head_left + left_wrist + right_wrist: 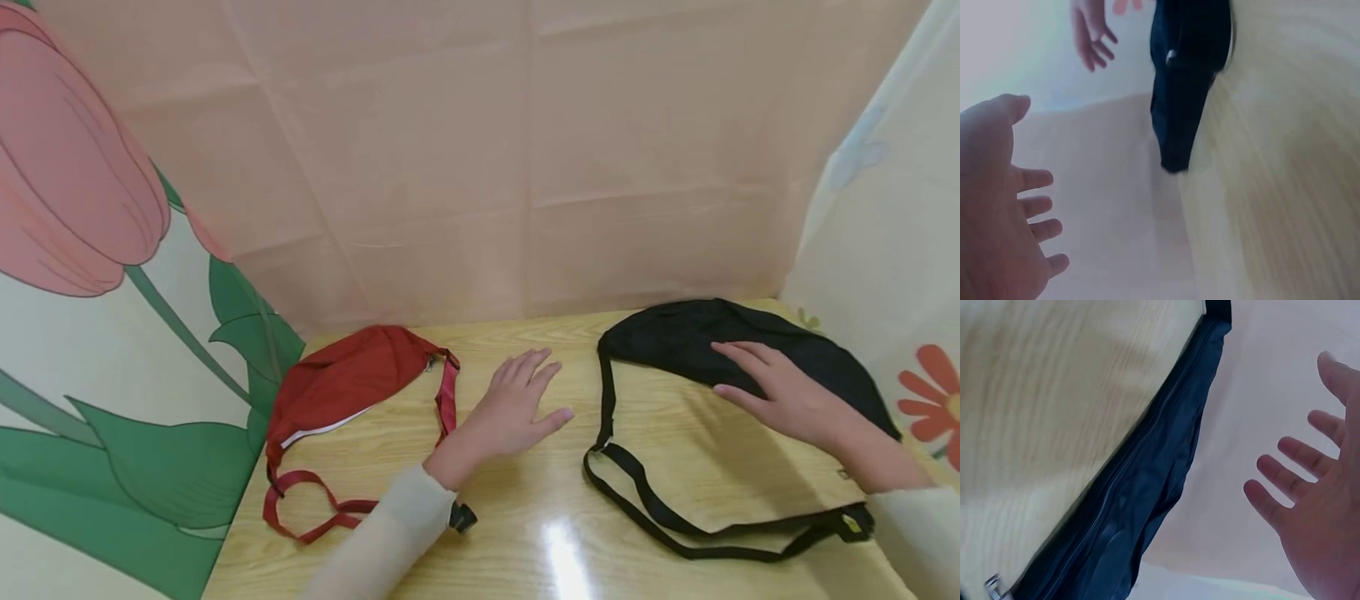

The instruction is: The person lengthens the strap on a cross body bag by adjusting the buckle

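On the right of the table lies a black waist bag (675, 337), its zip showing in the right wrist view, where the bag (1147, 469) runs diagonally. Its black strap (705, 537) loops toward the front. My right hand (787, 396) hovers above the bag with fingers spread and nothing held. A red waist bag (352, 375) lies on the left, its red strap (300, 533) looped in front and partly hidden by my left sleeve. Between the two bags, nearer the red one, my left hand (510, 412) hangs over the table, fingers apart and holding nothing.
The wooden table (525, 492) meets a pinkish sheet (465, 167) at the back. A tulip-printed sheet (67, 333) stands along the left, and a flower-printed one (885, 275) along the right. A black buckle (462, 518) lies beside the left sleeve.
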Demonstrator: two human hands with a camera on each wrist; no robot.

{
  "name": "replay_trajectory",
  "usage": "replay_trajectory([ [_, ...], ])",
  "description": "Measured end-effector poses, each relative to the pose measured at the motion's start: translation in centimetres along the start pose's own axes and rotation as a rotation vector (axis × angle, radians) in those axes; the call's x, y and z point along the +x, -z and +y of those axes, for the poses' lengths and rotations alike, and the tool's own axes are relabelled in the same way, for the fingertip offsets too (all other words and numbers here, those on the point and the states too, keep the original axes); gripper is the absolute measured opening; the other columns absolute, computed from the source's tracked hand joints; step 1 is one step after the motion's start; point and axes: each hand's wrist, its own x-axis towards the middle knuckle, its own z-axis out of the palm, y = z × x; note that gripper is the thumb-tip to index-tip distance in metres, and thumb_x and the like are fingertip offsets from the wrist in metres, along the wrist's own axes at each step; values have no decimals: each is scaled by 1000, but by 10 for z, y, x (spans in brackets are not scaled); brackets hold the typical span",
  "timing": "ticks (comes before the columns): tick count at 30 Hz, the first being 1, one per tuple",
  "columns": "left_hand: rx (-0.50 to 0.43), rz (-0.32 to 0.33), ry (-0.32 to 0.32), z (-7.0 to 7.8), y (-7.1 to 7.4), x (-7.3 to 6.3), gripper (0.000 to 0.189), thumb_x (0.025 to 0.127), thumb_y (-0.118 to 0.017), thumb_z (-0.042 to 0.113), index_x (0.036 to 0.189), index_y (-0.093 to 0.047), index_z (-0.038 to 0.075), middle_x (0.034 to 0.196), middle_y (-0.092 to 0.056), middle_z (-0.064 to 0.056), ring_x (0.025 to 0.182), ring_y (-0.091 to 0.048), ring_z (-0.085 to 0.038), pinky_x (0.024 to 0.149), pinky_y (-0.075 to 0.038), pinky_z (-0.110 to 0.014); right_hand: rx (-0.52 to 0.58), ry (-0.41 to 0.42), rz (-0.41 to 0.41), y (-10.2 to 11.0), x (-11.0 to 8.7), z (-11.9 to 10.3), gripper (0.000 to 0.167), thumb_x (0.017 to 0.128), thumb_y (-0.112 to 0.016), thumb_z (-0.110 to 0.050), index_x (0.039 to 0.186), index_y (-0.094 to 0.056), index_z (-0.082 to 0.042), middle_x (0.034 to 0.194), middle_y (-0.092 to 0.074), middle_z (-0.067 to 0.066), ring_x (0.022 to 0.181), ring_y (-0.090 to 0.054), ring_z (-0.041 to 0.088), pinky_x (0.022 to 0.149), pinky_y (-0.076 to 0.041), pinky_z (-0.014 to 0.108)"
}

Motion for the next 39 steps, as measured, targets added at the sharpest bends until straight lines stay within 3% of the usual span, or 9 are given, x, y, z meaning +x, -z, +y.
replay_trajectory([
  [5, 30, -14, -76, 20, -9, 3, 73, 102, -37, 64, 158, -34, 16, 167, -21, -3, 153, -18, -22, 123, -16, -48, -9, -7, -4, 2, -18, 8, 64, 96, -71, -26, 151, -43, -8, 143, -44, 29, 127, -41, 49, 96, -32, 63],
  [8, 53, -27, -119, 31, -13, 5, 72, 102, -38, 64, 157, -36, 16, 165, -24, -3, 152, -21, -20, 123, -18, -45, -19, -21, 0, 2, -27, 13, 63, 95, -73, -26, 151, -46, -12, 142, -48, 24, 126, -44, 41, 110, -28, 35],
  [11, 73, -48, -163, 43, -17, 7, 71, 102, -39, 63, 156, -37, 17, 164, -26, -3, 151, -23, -20, 123, -19, -43, -34, -29, 0, 4, -37, 17, 62, 94, -74, -27, 149, -49, -15, 141, -52, 19, 123, -47, 35, 101, -17, 7],
  [14, 93, -70, -212, 55, -22, 9, 69, 102, -39, 62, 155, -37, 18, 163, -28, -2, 150, -25, -18, 123, -19, -40, -72, -44, -22, 8, -47, 21, 59, 94, -74, -30, 146, -51, -14, 139, -54, 18, 119, -52, 35, 100, -33, 19],
  [18, 130, -114, -287, 71, -33, 11, 70, 102, -36, 64, 156, -36, 20, 162, -29, 2, 149, -26, -15, 122, -19, -35, -103, -80, -70, 13, -58, 24, 56, 94, -73, -34, 142, -54, -12, 135, -57, 16, 112, -58, 35, 79, -48, 44],
  [25, 179, -233, -373, 97, -49, 16, 71, 100, -33, 68, 157, -33, 25, 163, -25, 8, 150, -22, -10, 121, -20, -32, -58, -121, -164, 19, -75, 35, 59, 94, -74, -34, 143, -53, -10, 136, -55, 22, 107, -62, 40, 73, -53, 40],
  [31, 216, -336, -401, 111, -60, 20, 75, 99, -31, 71, 160, -26, 29, 166, -18, 12, 153, -14, -8, 123, -14, -30, 4, -163, -207, 23, -88, 48, 60, 91, -77, -30, 141, -55, -3, 133, -58, 24, 103, -57, 1, 72, -50, 24],
  [37, 247, -399, -434, 121, -72, 22, 75, 97, -33, 73, 159, -26, 32, 164, -20, 15, 151, -15, -4, 121, -14, -25, -16, -255, -370, 29, -97, 56, 64, 92, -73, -40, 139, -55, 0, 126, -64, 23, 98, -64, 12, 70, -51, 28],
  [39, 258, -405, -444, 123, -76, 22, 75, 97, -34, 73, 159, -28, 32, 162, -23, 15, 150, -18, -3, 121, -16, -24, -39, -269, -407, 30, -101, 59, 62, 91, -74, -41, 135, -59, 1, 123, -67, 21, 94, -64, 7, 70, -51, 29],
])
